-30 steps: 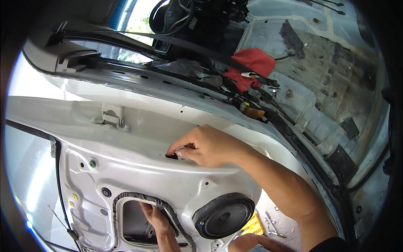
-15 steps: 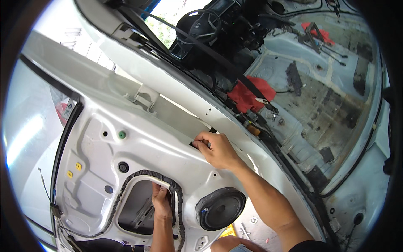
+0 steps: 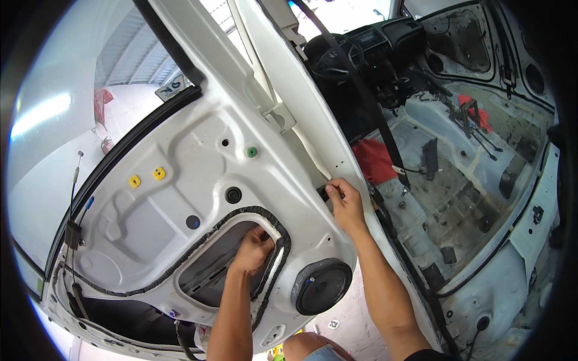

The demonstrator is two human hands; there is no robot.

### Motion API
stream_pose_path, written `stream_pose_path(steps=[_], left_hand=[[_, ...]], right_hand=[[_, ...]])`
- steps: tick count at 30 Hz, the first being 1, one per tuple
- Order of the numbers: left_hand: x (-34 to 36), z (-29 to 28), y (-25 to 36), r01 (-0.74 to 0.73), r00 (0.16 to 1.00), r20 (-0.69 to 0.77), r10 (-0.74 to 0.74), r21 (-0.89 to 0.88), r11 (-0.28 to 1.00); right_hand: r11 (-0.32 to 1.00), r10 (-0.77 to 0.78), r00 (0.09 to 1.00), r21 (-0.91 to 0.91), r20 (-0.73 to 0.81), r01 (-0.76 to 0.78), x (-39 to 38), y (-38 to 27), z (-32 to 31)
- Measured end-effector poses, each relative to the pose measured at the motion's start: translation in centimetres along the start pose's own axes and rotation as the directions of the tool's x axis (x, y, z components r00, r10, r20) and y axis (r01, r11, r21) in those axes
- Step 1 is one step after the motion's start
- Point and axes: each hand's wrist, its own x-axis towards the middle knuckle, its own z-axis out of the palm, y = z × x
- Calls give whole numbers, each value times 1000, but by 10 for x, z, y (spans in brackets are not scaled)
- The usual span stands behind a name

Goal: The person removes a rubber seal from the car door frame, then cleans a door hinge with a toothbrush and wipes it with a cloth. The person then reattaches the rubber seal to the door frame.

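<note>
A bare white car door (image 3: pixel 180 129), its trim off, stands open before me. My left hand (image 3: pixel 254 249) reaches into the large opening (image 3: pixel 208 283) in its inner panel, fingers curled near the upper right corner; what they hold, if anything, is hidden. Black sealant (image 3: pixel 198 234) rings this opening. At the door's hinge-side edge, my right hand (image 3: pixel 345 206) has thumb and fingers pinched together beside a small black part (image 3: pixel 326 194) in the gap next to the body. I cannot make out what that pinch holds. Below it sits a round black speaker (image 3: pixel 324 287).
Yellow clips (image 3: pixel 159 173) and a green plug (image 3: pixel 251 152) dot the panel. A cable (image 3: pixel 73 192) hangs at the left. Beyond the white body pillar (image 3: pixel 313 90) lies the stripped cabin floor (image 3: pixel 460 189), with a seat belt (image 3: pixel 367 90), red cloth (image 3: pixel 373 161) and a steering wheel (image 3: pixel 333 57).
The view has shifted, so the door appears turned and more of the cabin shows. My left hand is more visible in the opening. My right hand stays pinched at the door's edge.
</note>
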Motion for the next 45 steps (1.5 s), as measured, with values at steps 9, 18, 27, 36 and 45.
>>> stream_pose_path(steps=[9, 18, 27, 36, 45], left_hand=[[67, 8, -20, 122, 987, -125, -100, 178, 976], [82, 4, -24, 114, 986, -139, -93, 156, 981], [80, 1, -32, 103, 984, -157, -82, 131, 986], [80, -1, -40, 95, 983, -167, -76, 107, 990], [90, 3, -52, 82, 985, -161, -68, 79, 994]], right_hand=[[863, 402, 911, 373, -98, -341, 19, 11, -4], [462, 627, 779, 812, -15, -356, 36, -3, 5], [412, 691, 722, 813, 15, -411, 45, -6, 5], [490, 664, 747, 738, 29, -465, 36, -10, -1], [614, 663, 748, 559, 16, -556, 34, -3, 3]])
